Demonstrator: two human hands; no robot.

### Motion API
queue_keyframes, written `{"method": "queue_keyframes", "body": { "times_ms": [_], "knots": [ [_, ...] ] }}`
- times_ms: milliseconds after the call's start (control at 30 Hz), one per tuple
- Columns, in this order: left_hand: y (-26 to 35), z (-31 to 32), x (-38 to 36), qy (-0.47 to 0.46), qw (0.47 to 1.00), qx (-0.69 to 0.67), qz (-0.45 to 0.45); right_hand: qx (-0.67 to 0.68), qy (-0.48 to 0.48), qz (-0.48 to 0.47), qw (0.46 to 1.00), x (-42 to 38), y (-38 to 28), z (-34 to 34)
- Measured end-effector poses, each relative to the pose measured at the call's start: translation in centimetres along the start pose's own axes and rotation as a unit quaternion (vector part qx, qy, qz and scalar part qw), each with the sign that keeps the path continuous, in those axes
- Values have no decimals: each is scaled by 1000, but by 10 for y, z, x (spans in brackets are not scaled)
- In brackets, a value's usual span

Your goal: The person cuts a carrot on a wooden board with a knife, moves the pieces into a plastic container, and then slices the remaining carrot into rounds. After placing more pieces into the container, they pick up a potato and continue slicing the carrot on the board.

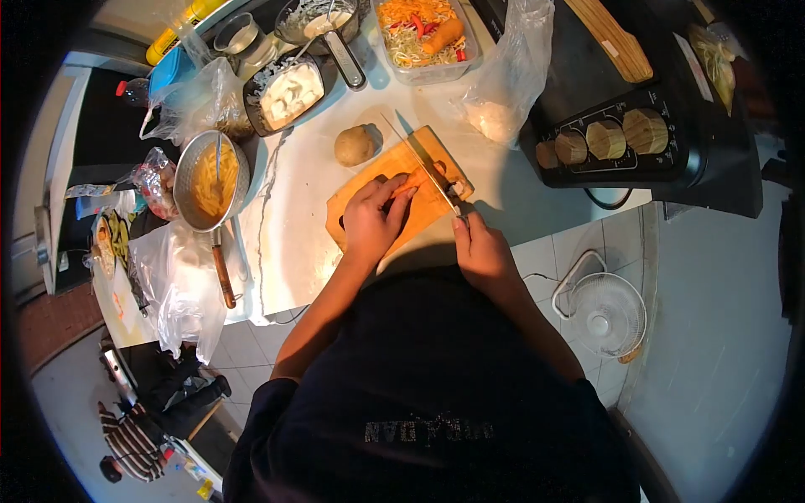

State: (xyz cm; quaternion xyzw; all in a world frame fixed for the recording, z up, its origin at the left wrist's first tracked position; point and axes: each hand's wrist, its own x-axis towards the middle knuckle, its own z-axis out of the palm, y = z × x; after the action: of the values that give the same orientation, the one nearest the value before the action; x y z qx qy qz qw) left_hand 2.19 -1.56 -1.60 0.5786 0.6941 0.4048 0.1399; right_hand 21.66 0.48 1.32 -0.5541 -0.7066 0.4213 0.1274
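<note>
My right hand (484,249) is closed around the handle of a kitchen knife (416,156), whose long blade crosses a wooden cutting board (345,201) and points away from me. With bent fingers, my left hand (375,220) presses an orange piece of carrot (411,178) against the board, just left of the blade. The fingers partly cover the carrot. Small trimmings (457,188) lie at the board's right end, beside the blade. A round brown potato (355,146) rests on the counter just beyond the board.
Left stands a saucepan (237,180) of yellow strips, its handle towards me. A dark dish of white chunks (292,94), a tub of shredded vegetables (428,65) and a plastic bag (507,84) line the back. A black stove (620,138) is right; a fan (599,314) stands on the floor.
</note>
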Motion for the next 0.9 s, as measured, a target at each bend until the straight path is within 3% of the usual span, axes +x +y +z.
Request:
{"method": "queue_keyframes", "body": {
  "times_ms": [900],
  "knots": [
    [2,1,2,-11,1000,7,-16,-17,-8,6,1000,-4,-5,-1]
  ]
}}
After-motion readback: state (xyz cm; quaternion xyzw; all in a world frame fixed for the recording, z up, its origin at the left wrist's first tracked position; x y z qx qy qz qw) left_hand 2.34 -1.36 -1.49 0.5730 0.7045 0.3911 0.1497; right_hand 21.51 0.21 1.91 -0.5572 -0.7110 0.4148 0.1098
